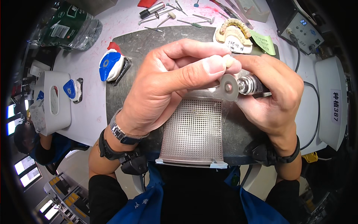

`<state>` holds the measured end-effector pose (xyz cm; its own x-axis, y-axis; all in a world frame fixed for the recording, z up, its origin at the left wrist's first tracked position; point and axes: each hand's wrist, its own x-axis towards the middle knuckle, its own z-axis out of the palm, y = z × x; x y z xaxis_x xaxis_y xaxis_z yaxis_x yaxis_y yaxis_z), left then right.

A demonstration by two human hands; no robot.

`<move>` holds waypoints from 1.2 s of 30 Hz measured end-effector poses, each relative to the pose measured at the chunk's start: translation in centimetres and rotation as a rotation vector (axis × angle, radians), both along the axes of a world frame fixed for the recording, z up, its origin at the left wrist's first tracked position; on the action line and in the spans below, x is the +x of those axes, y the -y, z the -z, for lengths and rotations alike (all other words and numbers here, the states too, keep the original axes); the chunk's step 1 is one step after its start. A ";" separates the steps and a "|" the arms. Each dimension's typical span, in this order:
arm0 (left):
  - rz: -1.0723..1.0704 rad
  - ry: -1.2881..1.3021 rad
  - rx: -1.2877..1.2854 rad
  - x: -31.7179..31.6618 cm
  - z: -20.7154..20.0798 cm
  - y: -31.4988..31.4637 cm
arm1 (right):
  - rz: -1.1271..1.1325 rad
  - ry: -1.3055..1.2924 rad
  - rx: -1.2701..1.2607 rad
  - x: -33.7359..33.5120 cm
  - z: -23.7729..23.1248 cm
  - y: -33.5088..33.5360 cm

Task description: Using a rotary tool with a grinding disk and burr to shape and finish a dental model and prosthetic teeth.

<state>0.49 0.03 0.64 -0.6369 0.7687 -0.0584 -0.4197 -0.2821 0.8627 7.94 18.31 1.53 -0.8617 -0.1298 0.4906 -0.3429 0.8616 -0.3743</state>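
My left hand (pixel 167 74) pinches a small cream-coloured dental crown (pixel 228 61) between thumb and fingers. Wrapped in my right hand (pixel 274 86) is a rotary handpiece (pixel 254 85), its metal nose pointing left. A thin grey disc (pixel 226 90) is mounted on its tip, just below the crown. Whether disc and crown touch, I cannot tell. The two hands meet at the fingertips above a perforated metal grille (pixel 194 128). Behind them stands a dental arch model (pixel 235 33) with a row of teeth on a pale base.
Loose burs and polishing bits (pixel 167 18) lie at the back. Two models with blue plates, one nearer (pixel 112 66) and one farther left (pixel 71 89), stand beside a white bin (pixel 56 100). A control box (pixel 304 31) with a cable sits back right, above a grey tray (pixel 332 108). A large bottle (pixel 67 28) lies back left.
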 end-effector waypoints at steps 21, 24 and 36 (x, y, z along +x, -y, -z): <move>-0.011 -0.048 -0.021 0.2 0.0 -0.3 | -0.070 -0.198 -0.287 -0.2 0.5 0.7; 0.007 0.029 0.010 0.1 0.0 -0.1 | -0.055 -0.156 -0.286 -0.1 0.4 0.6; 0.008 0.033 -0.017 -0.3 0.2 0.1 | -0.073 -0.147 -0.111 -0.7 0.8 -0.1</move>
<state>0.24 -0.03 0.44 -0.6280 0.7727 -0.0923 -0.4505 -0.2642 0.8528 7.23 18.42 0.74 -0.7697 -0.1274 0.6255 -0.4611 0.7886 -0.4068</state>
